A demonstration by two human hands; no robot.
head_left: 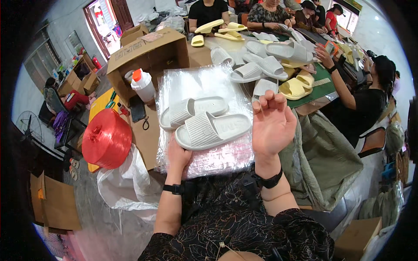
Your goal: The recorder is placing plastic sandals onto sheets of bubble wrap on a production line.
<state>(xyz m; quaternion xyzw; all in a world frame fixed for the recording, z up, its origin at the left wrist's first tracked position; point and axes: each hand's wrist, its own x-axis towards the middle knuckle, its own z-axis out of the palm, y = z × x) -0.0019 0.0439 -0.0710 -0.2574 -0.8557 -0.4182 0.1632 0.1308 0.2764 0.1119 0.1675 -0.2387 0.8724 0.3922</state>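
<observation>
Two pale grey slide sandals point(204, 122) lie side by side on a stack of clear plastic bags point(202, 85) in front of me. My left hand point(177, 157) rests on the near edge of the stack, its fingers touching the heel of the closer sandal. My right hand point(272, 124) is raised just right of the stack, palm toward me, fingers upright and loosely together, holding nothing. Each wrist wears a black band.
A red spool of twine point(106, 139) sits at my left above a white sack point(126, 182). An open cardboard box point(148, 54) and a white bottle point(143, 85) stand behind the bags. More grey and yellow sandals point(270, 65) cover the table, with several people seated around it.
</observation>
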